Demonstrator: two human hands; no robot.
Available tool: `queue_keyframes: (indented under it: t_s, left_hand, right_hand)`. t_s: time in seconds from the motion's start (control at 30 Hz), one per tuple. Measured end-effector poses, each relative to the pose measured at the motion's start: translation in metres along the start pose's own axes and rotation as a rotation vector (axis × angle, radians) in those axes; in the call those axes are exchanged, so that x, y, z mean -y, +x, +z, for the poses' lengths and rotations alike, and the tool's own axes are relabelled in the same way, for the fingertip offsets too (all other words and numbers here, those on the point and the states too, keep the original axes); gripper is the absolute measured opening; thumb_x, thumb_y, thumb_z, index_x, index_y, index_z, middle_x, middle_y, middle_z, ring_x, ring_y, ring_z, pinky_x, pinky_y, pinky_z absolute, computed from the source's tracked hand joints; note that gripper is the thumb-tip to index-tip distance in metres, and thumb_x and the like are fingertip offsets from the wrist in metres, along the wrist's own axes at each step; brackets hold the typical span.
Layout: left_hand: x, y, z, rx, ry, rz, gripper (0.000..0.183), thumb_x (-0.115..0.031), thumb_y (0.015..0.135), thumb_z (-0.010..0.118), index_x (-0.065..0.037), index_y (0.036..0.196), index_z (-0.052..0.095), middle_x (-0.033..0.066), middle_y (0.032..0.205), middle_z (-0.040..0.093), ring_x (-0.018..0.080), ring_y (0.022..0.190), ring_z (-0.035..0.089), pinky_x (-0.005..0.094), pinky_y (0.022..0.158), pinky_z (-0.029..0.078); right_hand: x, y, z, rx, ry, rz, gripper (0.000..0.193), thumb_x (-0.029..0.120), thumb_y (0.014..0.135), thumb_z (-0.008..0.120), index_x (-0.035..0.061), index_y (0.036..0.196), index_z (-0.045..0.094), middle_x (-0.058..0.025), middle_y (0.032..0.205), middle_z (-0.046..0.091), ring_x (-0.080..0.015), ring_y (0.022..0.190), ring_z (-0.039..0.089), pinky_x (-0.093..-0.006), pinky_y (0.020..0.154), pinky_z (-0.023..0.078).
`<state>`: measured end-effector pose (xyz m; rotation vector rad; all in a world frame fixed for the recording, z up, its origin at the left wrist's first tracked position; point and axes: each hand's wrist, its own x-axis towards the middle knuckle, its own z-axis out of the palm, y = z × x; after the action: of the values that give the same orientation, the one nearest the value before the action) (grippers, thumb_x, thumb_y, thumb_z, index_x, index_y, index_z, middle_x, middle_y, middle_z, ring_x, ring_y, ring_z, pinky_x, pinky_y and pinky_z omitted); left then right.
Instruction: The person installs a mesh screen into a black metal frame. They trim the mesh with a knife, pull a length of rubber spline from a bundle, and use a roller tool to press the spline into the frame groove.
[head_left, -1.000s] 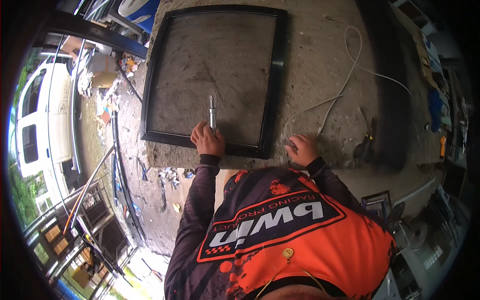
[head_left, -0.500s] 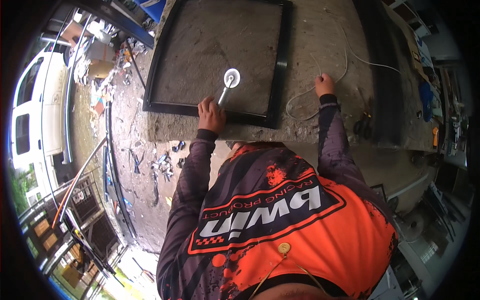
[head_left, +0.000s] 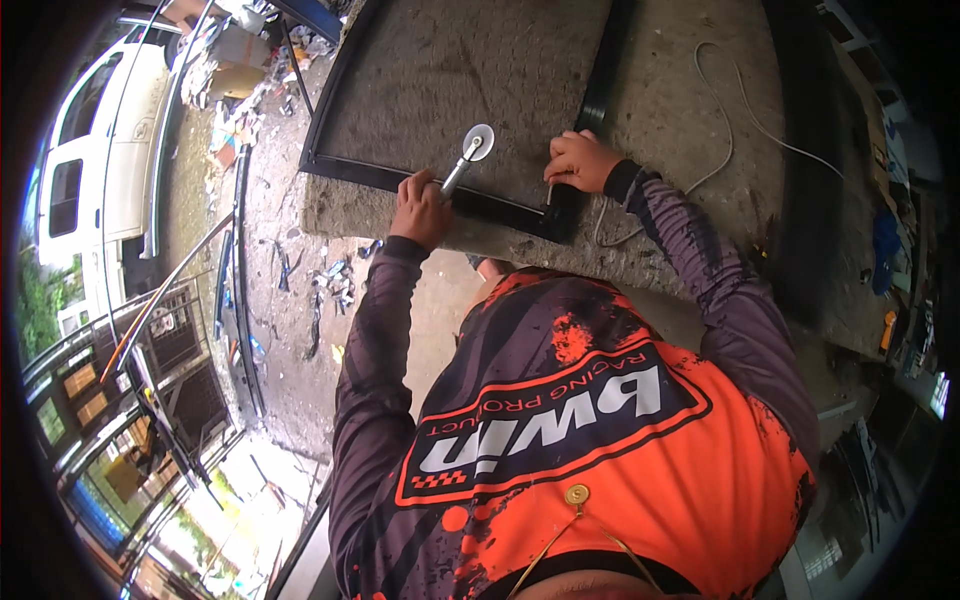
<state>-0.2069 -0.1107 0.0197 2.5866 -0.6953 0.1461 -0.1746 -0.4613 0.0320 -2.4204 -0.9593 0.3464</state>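
My left hand (head_left: pixel 422 208) is closed around a spline roller (head_left: pixel 462 172) with a metal shank and a pale wheel tilted up over dark mesh (head_left: pixel 420 110). The mesh spans a black rectangular frame (head_left: pixel 380 176) lying on the worktable. At the frame's near right corner, my right hand (head_left: pixel 584 162) pinches a thin, light cord (head_left: pixel 549 198), its end pointing down to the corner. More of this cord loops over the table to the right, passing behind my right forearm.
Under the frame is a rough, dusty worktable (head_left: pixel 690 130); a broad dark strip (head_left: pixel 810 170) lies along its right side. Scraps (head_left: pixel 335 285) litter the floor at left, near long metal bars (head_left: pixel 235 290). A white vehicle (head_left: pixel 100 150) stands beyond.
My right hand has moved left with the cord, from the bare tabletop to the frame's near right corner. The left hand keeps hold of the roller. The whole view has tilted slightly.
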Motion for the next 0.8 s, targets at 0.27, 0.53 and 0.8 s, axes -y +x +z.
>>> queue_keyframes:
  t_s: [0.27, 0.53, 0.8]
  left_hand:
    - [-0.135, -0.079, 0.009, -0.041, -1.003, -0.633, 0.036, -0.028, 0.104, 0.042, 0.003, 0.124, 0.047, 0.0005, 0.067, 0.046, 0.0084, 0.057, 0.043, 0.0225, 0.054, 0.038]
    - [-0.175, -0.074, 0.001, 0.05, -1.321, -1.001, 0.032, -0.033, 0.105, 0.04, -0.003, 0.113, 0.048, -0.0003, 0.07, 0.043, 0.0083, 0.054, 0.04, 0.0254, 0.049, 0.036]
    - [-0.17, -0.048, 0.001, 0.254, -0.915, -0.894, 0.027, -0.03, 0.104, 0.043, -0.004, 0.111, 0.048, -0.0031, 0.069, 0.044, 0.0054, 0.053, 0.042, 0.0211, 0.048, 0.036]
  right_hand:
    - [-0.023, 0.003, 0.02, -0.087, 0.179, -0.116, 0.008, 0.035, 0.08, 0.073, 0.0277, 0.083, 0.071, 0.0072, 0.087, 0.054, -0.0156, 0.098, 0.049, -0.0423, 0.089, 0.029]
    - [-0.021, -0.003, 0.021, -0.117, 0.148, -0.188, 0.008, 0.037, 0.078, 0.073, 0.0299, 0.073, 0.071, 0.0099, 0.083, 0.054, -0.0136, 0.097, 0.049, -0.042, 0.09, 0.029]
    - [-0.022, -0.004, 0.019, -0.094, 0.203, -0.184, 0.005, 0.033, 0.076, 0.073, 0.029, 0.073, 0.072, 0.009, 0.084, 0.053, -0.0142, 0.099, 0.048, -0.0452, 0.092, 0.029]
